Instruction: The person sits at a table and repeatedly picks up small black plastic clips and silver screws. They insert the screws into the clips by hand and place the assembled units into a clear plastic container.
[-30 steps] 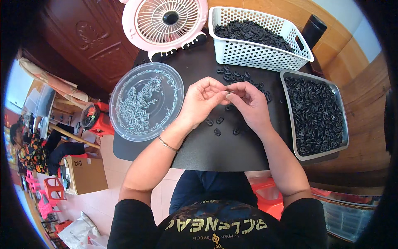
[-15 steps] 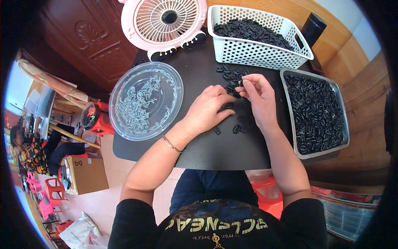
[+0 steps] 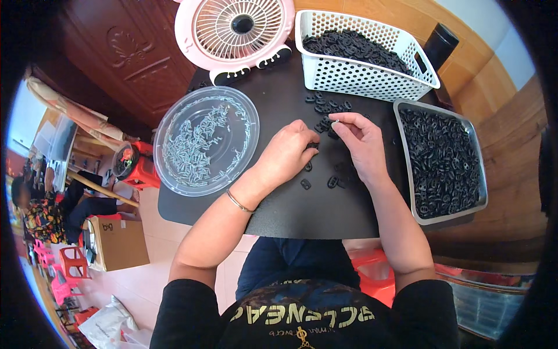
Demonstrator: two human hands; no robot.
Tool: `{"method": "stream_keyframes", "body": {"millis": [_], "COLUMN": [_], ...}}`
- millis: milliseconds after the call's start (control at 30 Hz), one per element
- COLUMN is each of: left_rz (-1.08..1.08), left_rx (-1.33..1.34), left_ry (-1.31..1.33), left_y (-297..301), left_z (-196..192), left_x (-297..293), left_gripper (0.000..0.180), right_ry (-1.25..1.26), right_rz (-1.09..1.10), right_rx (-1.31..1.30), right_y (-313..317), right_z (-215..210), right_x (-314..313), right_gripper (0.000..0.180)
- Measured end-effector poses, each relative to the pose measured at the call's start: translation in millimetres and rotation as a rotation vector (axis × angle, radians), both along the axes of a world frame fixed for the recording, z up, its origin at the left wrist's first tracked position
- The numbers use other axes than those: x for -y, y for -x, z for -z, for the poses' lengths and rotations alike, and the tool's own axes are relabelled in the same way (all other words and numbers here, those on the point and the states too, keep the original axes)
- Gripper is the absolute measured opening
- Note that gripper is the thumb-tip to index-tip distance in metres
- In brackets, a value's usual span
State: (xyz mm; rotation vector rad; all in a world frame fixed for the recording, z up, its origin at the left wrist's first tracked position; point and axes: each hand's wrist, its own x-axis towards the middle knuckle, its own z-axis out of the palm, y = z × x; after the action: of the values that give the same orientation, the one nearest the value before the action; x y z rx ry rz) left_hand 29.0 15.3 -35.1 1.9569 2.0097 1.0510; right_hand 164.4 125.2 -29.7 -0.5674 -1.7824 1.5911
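Over the middle of the black table, my left hand (image 3: 285, 152) has its thumb and fingers closed on a small black oval piece (image 3: 313, 145), only partly showing. Just to the right, my right hand (image 3: 365, 144) pinches thumb to index finger on something tiny at the tips, too small to make out. Loose black oval pieces (image 3: 332, 107) lie beyond and between the hands. A few more black pieces (image 3: 305, 184) rest nearer to me. Left of my left hand is a round clear plastic tray (image 3: 249, 139) holding many small silvery screw-like pins (image 3: 189, 154).
A metal tray (image 3: 408, 168) full of black pieces stands at the right. At the back are a white perforated basket (image 3: 363, 83) of black pieces, a dark cylinder (image 3: 440, 43) and a pink fan (image 3: 189, 35). Far left, another person (image 3: 49, 218) sits near a cardboard box (image 3: 121, 241).
My left thumb and fingers have come together on a black piece and shifted slightly left. My right hand has moved a little, its fingertips still pinched. The view has shifted slightly.
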Motion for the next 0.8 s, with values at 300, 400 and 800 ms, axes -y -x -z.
{"method": "stream_keyframes", "body": {"millis": [300,400,800], "left_rz": [-0.045,-0.075,0.117], "left_rx": [0.125,0.592,1.467], "left_ry": [0.058,0.152,0.090], "left_y": [4.5,8.0,16.1], "left_z": [-9.6,-7.4,-9.9], "left_x": [0.4,0.1,0.3], "left_gripper": [0.018,0.015,0.014], "right_ry": [0.121,0.107,0.058], "right_rz": [-0.038,-0.014,-0.059], "right_rx": [0.003,0.001,-0.022], "right_y": [-0.6,-0.3,0.5], "right_z": [-4.5,-0.9,-2.3], "right_x": [1.5,0.0,4.1], "right_gripper": [0.016,0.017,0.015]}}
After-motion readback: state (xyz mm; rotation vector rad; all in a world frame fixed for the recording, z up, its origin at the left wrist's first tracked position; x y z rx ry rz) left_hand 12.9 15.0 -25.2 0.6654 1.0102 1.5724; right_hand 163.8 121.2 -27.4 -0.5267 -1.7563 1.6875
